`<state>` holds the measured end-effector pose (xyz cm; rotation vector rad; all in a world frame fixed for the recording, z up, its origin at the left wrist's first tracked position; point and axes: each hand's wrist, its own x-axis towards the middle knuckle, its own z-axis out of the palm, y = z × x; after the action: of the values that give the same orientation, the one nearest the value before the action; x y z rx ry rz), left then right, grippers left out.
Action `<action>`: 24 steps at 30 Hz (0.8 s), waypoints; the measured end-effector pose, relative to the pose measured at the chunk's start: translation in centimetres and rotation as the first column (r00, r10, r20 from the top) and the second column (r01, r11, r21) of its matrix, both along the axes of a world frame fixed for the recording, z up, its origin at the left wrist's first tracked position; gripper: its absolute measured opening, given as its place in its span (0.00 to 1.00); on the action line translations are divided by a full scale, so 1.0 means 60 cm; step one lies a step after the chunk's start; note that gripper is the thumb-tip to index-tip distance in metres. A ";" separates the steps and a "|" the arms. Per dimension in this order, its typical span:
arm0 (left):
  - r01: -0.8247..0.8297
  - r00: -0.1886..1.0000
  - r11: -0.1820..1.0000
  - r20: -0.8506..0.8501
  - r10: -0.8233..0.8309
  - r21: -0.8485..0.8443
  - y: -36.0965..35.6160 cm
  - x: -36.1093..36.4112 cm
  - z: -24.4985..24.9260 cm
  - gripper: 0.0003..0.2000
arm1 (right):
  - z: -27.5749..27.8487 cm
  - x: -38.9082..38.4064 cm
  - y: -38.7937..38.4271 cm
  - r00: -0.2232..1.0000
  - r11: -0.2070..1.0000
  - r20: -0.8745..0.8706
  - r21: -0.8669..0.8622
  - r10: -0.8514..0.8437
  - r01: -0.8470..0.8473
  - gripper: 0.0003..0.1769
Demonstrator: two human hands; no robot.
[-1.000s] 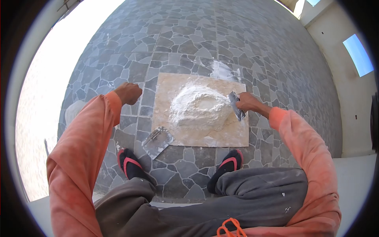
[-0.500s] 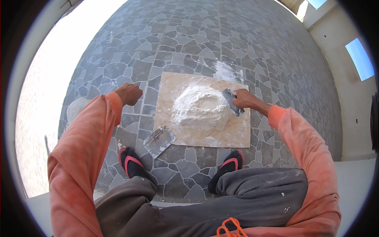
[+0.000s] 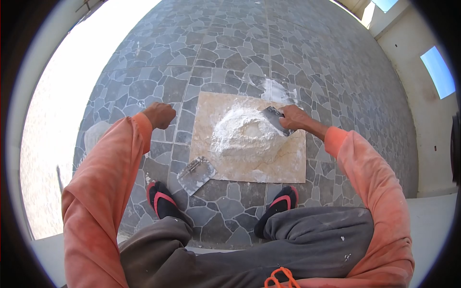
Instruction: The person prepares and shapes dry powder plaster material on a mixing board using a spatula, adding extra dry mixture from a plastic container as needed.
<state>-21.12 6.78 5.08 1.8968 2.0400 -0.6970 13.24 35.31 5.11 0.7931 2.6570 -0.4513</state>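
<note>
My right hand [image 3: 294,118] grips a wide metal putty scraper [image 3: 273,117], its dusty blade at the upper right edge of a mound of white powder [image 3: 240,137]. A shallow hollow shows in the top of the mound. Underneath lies a square tan board [image 3: 293,168], dusted white. My left hand [image 3: 161,115] is closed in a fist over the tiles, left of the board and apart from it; its palm side is hidden. A second putty scraper [image 3: 197,175], smeared with white, rests at the board's lower left corner.
Grey stone-patterned tiles [image 3: 230,29] make up the floor. My feet in red-strapped sandals [image 3: 163,197] stand close to the board's near edge. White smears [image 3: 276,91] mark the tiles beyond it. A pale, rounded thing [image 3: 95,134] is partly behind my left sleeve. A wall [image 3: 427,144] rises at right.
The scraper in my right hand has moved slightly up and left, its blade tilting further over the powder. My left fist has hardly moved. The whole view has shifted a little.
</note>
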 end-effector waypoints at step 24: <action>-0.040 0.999 0.999 -0.025 0.040 -0.003 -0.002 0.011 0.018 0.07 | -0.045 -0.026 0.018 0.991 0.994 0.095 0.040 0.096 -0.100 0.19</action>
<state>-20.47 6.65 6.17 1.8488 2.0847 -0.7170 11.69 36.42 2.42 0.6751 2.6132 -0.3232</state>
